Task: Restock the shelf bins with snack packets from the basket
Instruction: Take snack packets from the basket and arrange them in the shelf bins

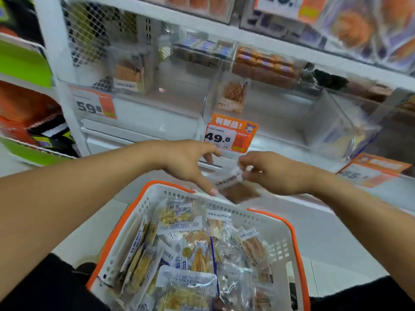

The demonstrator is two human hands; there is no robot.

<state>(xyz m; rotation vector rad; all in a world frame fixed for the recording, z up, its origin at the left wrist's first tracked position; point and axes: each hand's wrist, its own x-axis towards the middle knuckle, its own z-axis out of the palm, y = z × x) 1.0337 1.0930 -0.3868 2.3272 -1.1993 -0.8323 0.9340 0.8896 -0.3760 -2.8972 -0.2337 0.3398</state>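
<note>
My right hand pinches small clear packet of dark brown snack, centre frame, above far rim of white, orange-trimmed plastic basket. Left hand beside it, fingers loose, index touching packet. Basket well filled; clear acrylic shelf bin above holds one packet; most restocking left, I judge. Open room between rim and bin.

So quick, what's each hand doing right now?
Left hand: open, fingers extended toward the packet, holding nothing clearly.
Right hand: pinching a brown snack packet above the basket.
</note>
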